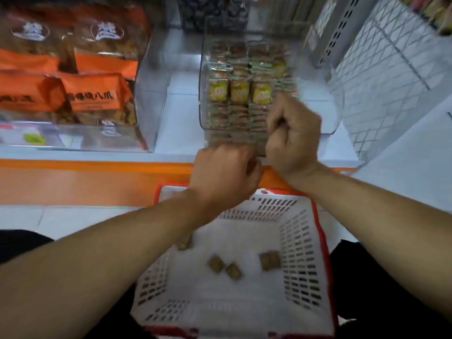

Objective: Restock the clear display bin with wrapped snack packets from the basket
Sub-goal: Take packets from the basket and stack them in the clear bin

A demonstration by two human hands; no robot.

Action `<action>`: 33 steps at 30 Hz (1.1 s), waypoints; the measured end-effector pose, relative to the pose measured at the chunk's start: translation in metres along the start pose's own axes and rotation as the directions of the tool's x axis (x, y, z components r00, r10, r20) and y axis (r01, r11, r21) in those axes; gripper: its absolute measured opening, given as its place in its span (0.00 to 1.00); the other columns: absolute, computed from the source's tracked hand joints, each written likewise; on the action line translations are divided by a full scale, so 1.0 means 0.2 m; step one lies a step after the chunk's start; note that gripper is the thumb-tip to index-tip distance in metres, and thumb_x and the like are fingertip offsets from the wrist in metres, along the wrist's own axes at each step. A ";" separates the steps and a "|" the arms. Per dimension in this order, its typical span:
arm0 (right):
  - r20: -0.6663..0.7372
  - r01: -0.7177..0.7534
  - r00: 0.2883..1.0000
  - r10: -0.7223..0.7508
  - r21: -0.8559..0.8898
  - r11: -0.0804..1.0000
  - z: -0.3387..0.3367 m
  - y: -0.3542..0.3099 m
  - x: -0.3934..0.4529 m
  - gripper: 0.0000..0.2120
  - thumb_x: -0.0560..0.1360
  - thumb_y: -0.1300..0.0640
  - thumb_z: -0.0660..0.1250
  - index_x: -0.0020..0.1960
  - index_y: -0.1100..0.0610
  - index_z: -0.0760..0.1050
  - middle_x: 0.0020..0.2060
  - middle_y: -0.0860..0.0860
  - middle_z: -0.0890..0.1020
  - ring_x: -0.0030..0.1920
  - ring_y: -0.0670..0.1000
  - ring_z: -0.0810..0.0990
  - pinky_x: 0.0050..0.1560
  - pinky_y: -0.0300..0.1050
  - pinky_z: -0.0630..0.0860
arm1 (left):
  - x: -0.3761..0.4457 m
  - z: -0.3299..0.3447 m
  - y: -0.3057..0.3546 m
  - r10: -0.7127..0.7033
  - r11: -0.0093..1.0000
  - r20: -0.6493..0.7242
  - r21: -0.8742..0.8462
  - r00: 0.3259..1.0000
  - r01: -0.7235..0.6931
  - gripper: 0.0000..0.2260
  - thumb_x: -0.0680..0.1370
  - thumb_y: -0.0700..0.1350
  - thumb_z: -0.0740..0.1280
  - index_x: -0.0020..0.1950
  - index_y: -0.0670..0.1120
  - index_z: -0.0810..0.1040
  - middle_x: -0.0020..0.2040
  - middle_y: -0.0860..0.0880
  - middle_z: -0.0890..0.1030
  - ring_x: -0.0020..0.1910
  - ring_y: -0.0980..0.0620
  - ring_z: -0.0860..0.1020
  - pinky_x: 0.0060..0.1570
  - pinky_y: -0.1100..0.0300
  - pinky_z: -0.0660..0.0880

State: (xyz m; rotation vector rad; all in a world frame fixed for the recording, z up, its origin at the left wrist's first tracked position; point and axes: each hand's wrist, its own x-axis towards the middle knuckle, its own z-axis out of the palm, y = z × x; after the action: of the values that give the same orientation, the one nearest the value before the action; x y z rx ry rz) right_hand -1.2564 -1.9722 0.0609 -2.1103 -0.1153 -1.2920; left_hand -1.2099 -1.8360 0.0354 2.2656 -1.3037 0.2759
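The clear display bin (203, 77) stands on the white shelf at upper centre, with rows of wrapped snack packets (239, 91) inside. Just in front of it, a blurred brownish row of packets (232, 141) shows between my two hands. My left hand (225, 172) is curled at the row's near left end. My right hand (293, 140) is curled at its right end, against the bin's front corner. Both seem to grip this row, though blur hides the fingers. Below, the white basket with a red rim (303, 241) holds several loose brown packets (216, 264).
To the left is a larger clear bin (151, 99) of orange snack bags (97, 91). A bin of dark snacks (212, 13) stands behind. The shelf's orange front edge (97, 166) runs across. A perforated upright (342, 28) and a wire grid (391, 69) close the right side.
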 end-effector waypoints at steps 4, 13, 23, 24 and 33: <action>0.567 -0.286 0.672 0.475 -0.393 0.874 0.03 0.13 -0.67 0.10 0.71 0.67 0.59 0.39 0.54 0.72 0.40 0.54 0.81 0.41 0.52 0.78 0.38 0.42 0.71 | -0.37 0.28 -0.16 -0.247 0.964 0.662 0.245 0.707 0.107 0.11 0.78 0.55 0.64 0.56 0.51 0.78 0.59 0.46 0.82 0.57 0.42 0.81 0.50 0.51 0.75; 0.355 -0.211 -0.286 0.890 -0.929 0.302 -0.08 0.43 -1.68 0.34 0.80 0.55 0.65 0.80 0.58 0.53 0.72 0.62 0.65 0.70 0.62 0.70 0.67 0.54 0.71 | -1.00 0.89 -0.47 -0.416 0.813 0.874 0.233 0.252 0.534 0.31 0.80 0.50 0.69 0.79 0.46 0.62 0.75 0.41 0.69 0.73 0.45 0.70 0.68 0.58 0.67; 0.571 0.072 -0.191 0.798 -0.803 0.592 -0.01 0.58 -1.82 0.24 0.75 0.53 0.67 0.70 0.50 0.67 0.66 0.55 0.69 0.65 0.58 0.70 0.58 0.55 0.75 | -1.11 1.16 -0.56 -0.351 0.929 0.823 0.244 0.447 0.280 0.31 0.79 0.47 0.70 0.79 0.52 0.62 0.73 0.46 0.69 0.71 0.43 0.70 0.68 0.49 0.71; 0.586 0.053 -0.199 0.785 -0.794 0.606 -0.01 0.58 -1.83 0.26 0.74 0.55 0.69 0.70 0.51 0.66 0.66 0.55 0.69 0.65 0.58 0.69 0.58 0.55 0.75 | -1.11 1.18 -0.55 -0.324 0.944 0.827 0.248 0.459 0.220 0.30 0.79 0.47 0.70 0.79 0.52 0.63 0.72 0.46 0.69 0.70 0.43 0.70 0.67 0.49 0.71; 0.677 -0.203 -0.236 0.698 -0.736 0.646 0.13 0.47 -1.87 0.37 0.79 0.56 0.67 0.81 0.43 0.52 0.68 0.56 0.68 0.60 0.56 0.77 0.55 0.47 0.74 | -1.15 1.27 -0.52 -0.262 0.961 0.783 0.267 0.564 0.076 0.19 0.73 0.47 0.72 0.62 0.46 0.76 0.63 0.44 0.75 0.63 0.43 0.72 0.63 0.49 0.69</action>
State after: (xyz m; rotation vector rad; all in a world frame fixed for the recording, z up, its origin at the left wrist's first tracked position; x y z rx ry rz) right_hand -1.3904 -1.9363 -0.3002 -2.4824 0.4037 1.0545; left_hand -1.2599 -1.7531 -0.3089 2.8014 -1.4720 -0.8810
